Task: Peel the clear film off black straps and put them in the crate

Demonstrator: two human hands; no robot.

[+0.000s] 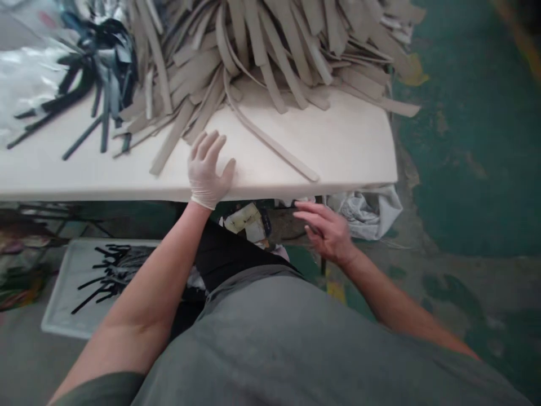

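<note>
My left hand (208, 171), in a thin white glove, rests on the white tabletop (355, 144) near its front edge. Its fingers are spread and hold nothing. Just beyond the fingertips lie the ends of beige strips (249, 51), heaped across the back of the table. One long beige strip (274, 145) curves out of the heap toward the front edge. Bare and in the air just off that edge is my right hand (325, 230), fingers stretched out and apart. A small dark patch shows by its fingers; I cannot make out what it is.
A bundle of black strips (105, 62) lies at the table's back left, beside clear plastic (25, 84). Below left, a pale tray (67, 299) holds more black strips. A whitish bag (367, 211) and paper scraps (245, 220) sit under the edge. Green floor (477, 169) shows at right.
</note>
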